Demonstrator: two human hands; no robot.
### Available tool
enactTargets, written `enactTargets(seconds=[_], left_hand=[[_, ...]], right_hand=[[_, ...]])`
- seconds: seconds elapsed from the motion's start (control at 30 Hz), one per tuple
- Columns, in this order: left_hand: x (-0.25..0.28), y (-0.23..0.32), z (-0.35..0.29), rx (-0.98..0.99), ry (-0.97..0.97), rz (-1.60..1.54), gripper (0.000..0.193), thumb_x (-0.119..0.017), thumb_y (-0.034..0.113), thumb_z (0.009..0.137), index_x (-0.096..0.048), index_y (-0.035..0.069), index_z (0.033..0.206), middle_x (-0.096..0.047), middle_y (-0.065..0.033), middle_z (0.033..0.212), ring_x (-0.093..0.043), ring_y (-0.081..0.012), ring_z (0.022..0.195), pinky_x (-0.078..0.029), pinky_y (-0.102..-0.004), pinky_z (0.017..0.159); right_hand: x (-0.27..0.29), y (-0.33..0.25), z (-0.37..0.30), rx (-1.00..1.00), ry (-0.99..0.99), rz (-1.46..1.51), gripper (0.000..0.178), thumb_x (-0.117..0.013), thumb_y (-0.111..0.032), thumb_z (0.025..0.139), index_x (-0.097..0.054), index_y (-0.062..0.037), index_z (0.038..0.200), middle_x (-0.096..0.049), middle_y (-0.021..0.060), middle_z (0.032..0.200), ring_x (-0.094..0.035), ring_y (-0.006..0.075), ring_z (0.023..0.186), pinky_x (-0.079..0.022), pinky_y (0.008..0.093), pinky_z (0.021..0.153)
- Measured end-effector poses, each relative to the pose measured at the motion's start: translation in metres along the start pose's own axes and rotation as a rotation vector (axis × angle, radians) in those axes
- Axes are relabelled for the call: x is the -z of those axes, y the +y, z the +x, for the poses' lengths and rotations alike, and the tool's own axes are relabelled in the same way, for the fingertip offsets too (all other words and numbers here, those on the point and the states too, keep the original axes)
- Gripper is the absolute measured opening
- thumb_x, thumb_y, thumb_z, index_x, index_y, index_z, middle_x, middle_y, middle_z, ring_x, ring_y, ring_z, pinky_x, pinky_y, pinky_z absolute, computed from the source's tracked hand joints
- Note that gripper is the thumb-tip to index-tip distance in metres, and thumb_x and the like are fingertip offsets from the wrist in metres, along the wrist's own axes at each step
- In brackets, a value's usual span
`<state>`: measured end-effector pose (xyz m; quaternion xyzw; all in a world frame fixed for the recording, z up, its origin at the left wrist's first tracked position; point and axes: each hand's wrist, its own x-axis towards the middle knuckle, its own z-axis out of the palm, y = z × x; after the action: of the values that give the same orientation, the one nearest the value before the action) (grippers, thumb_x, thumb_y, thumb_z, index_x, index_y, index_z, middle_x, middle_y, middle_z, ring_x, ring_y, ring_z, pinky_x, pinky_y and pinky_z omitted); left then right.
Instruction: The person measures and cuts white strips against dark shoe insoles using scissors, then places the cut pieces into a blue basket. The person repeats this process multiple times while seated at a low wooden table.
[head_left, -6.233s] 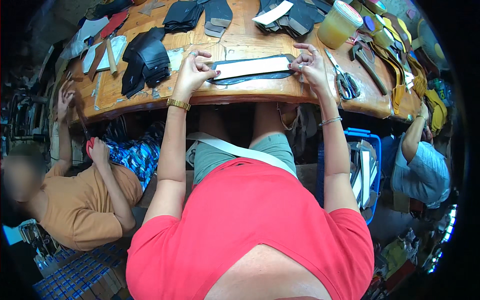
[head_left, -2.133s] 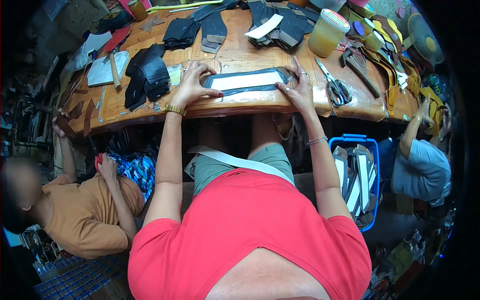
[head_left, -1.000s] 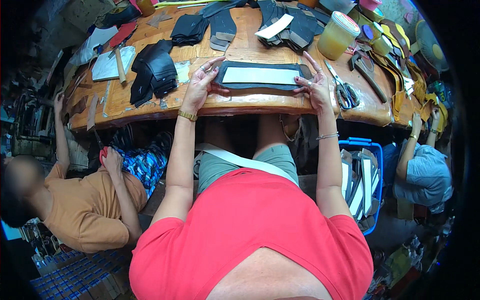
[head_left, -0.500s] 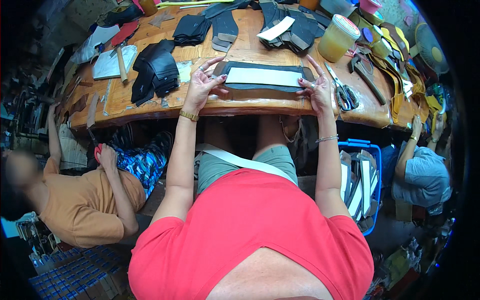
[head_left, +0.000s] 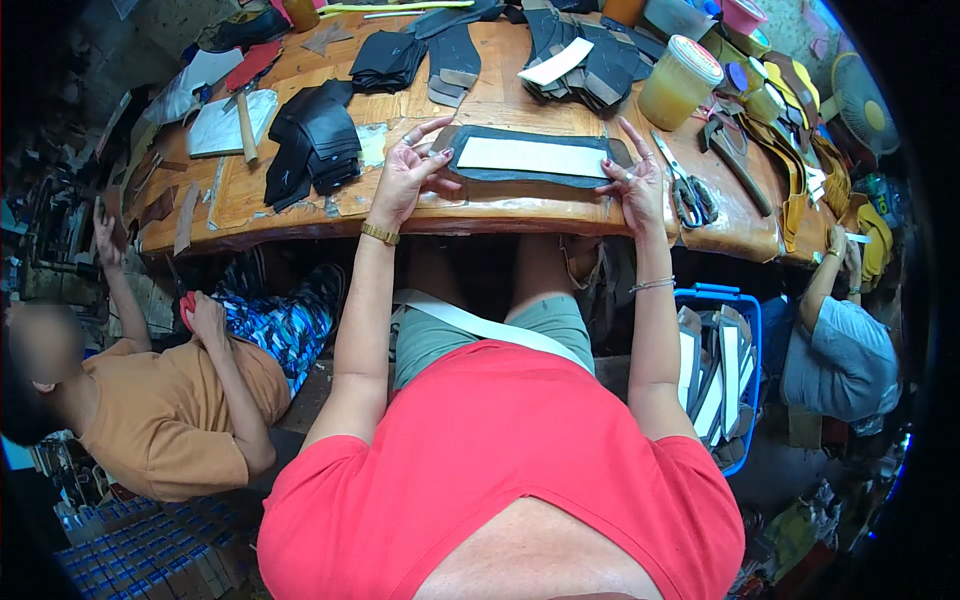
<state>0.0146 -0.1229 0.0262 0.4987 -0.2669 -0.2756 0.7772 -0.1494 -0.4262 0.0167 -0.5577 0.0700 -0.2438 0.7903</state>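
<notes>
- Near the upper centre of the frame, the left hand (head_left: 407, 180) pinched one end of a long black piece (head_left: 555, 181) between thumb and curled fingers, its index finger raised clear.
- Opposite it, the right hand (head_left: 638, 185) pinched the other end the same way, the thumb by the end of the white strip (head_left: 533, 156) that lay along the piece.
- Good handling here, as a judgement, meant light, even pressure at both ends, the piece kept level and flat, and an even black margin around the strip.
- Beneath was the table (head_left: 500, 90); contact with it could not be told.
- Farther out lay a black stack (head_left: 316, 138) on the left and scissors (head_left: 684, 178) on the right.
</notes>
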Motion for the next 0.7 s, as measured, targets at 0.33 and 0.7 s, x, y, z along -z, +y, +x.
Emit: enactTargets(seconds=[0.33, 0.7], left_hand=[[-0.0001, 0.0011, 0.0006, 0.024, 0.010, 0.060, 0.058, -0.068, 0.000, 0.086, -0.044, 0.002, 0.139, -0.070, -0.0134, 0.103, -0.071, -0.0170, 0.075, -0.063, -0.0288, 0.061], [-0.0021, 0.0024, 0.0011, 0.017, -0.082, 0.149, 0.057, -0.072, 0.000, 0.083, -0.050, 0.002, 0.136, -0.068, -0.0129, 0.109, -0.068, -0.0147, 0.087, -0.059, -0.0274, 0.075]], right_hand=[[0.0021, 0.0051, -0.0013, 0.049, 0.030, -0.049, 0.070, -0.067, 0.010, 0.082, -0.040, -0.0053, 0.145, -0.067, 0.0055, 0.086, -0.065, 0.0092, 0.068, -0.058, 0.0231, 0.057], [-0.0022, 0.0008, -0.0026, 0.026, 0.030, -0.003, 0.070, -0.068, 0.010, 0.083, -0.039, -0.0060, 0.145, -0.068, 0.0089, 0.093, -0.067, 0.0120, 0.072, -0.059, 0.0242, 0.057]])
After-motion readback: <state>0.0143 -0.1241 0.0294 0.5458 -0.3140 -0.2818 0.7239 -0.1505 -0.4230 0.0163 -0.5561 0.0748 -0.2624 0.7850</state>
